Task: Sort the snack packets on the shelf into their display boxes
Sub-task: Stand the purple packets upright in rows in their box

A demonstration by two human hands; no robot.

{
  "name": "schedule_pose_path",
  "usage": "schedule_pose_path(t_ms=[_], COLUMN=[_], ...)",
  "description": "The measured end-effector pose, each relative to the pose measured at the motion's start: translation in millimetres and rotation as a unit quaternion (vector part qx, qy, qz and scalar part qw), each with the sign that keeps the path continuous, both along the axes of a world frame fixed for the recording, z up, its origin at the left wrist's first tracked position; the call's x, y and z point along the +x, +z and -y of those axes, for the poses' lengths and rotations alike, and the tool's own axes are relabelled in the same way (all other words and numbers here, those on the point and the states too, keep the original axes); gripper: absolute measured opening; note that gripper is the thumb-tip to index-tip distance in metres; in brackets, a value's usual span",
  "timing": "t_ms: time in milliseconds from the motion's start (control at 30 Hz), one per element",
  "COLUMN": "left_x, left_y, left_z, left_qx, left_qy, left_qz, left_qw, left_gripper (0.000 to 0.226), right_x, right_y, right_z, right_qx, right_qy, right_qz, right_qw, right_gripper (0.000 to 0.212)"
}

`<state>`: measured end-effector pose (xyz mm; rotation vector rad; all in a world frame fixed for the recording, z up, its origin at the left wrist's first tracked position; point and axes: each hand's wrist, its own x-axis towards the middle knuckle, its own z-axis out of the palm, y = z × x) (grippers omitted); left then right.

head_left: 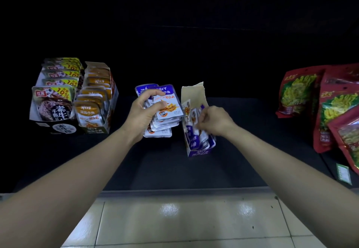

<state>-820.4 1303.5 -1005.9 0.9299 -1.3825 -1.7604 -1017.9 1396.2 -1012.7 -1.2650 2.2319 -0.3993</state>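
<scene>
The dark shelf (194,170) fills the middle of the frame. Its back and everything in the upper half are lost in blackness. Pale floor tiles (174,224) run along the bottom edge.

At the right, big red snack bags (334,107) lean together, cut off by the frame edge. At the upper left, a black display box (56,127) holds a row of upright grey packets (52,102). Touching it on the right, an orange-fronted display box (112,96) is packed with orange packets (90,109).

Right of centre stands a purple display box (200,152) with a torn back flap, partly filled with jumbled purple packets whose print is too blurred to read. The right hand (213,121) reaches into it with curled fingers; whether it pinches a packet cannot be told.

Just left of that box, the left hand (143,111) grips a fanned stack of purple packets (169,107) above the shelf, thumb across the top one.

A small green tag (343,174) sits at the lower right.
</scene>
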Motion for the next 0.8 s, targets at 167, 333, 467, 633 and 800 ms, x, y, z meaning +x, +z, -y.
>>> schedule_pose_path(t_ms=[167,333,467,633,800], left_x=[2,-1,-6,-11,-11], left_y=[-5,-7,-8,-9,-10], left_z=[-1,-1,-3,-6,-6], left_qx=[0.007,0.010,0.007,0.000,-0.001], left_qy=[-0.012,-0.024,-0.055,-0.076,-0.090], left_qz=[0.009,0.014,0.023,0.025,0.026], left_qw=[1.000,1.000,0.998,0.997,0.996], left_gripper=[0.021,0.021,0.021,0.021,0.021], right_x=[2,-7,-7,-7,12], right_y=[-4,-4,-6,-6,-12], right_z=[5,3,-3,-10,-13], right_qx=[-0.001,-0.011,0.026,0.047,0.010], right_qy=[0.043,0.034,0.054,0.036,0.006], right_qz=[-0.071,-0.128,-0.109,-0.079,-0.051], right_qw=[0.997,0.991,0.992,0.995,0.999], right_gripper=[0.035,0.045,0.044,0.048,0.079])
